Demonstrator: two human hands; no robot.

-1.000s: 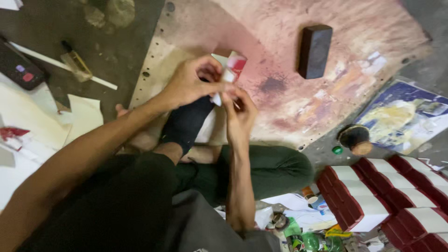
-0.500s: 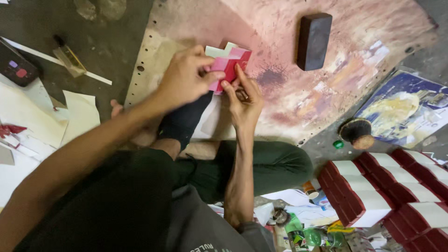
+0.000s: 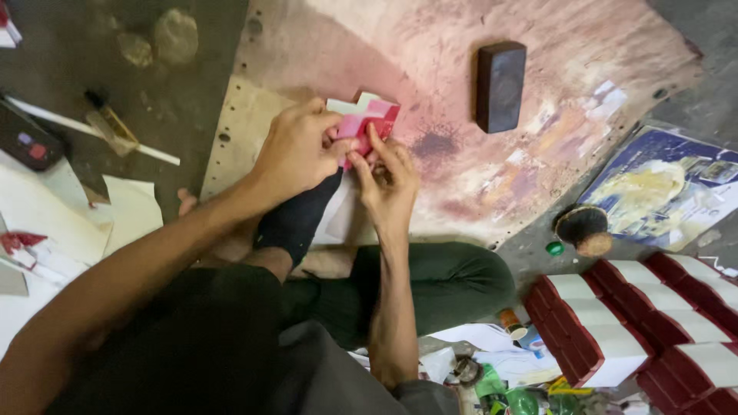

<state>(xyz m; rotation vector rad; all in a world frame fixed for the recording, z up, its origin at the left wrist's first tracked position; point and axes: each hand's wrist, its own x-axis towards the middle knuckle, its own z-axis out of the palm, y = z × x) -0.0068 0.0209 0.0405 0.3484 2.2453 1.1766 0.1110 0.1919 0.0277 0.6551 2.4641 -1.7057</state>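
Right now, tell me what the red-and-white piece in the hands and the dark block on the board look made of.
Red-and-white piece: thin card or paper, seemingly matte; it shows flat panels with folded flaps. Dark block: hard to tell, perhaps wood or stone; dull dark surface, squared edges. Board: looks like plywood or hardboard, stained pink and worn.

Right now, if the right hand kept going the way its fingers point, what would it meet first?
The right hand points up the picture and already touches the red and white folded card. Past that card, only bare stained board shows.

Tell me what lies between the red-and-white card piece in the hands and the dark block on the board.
In the head view, only bare, pink-stained board lies between the card piece and the dark block; nothing else sits there.
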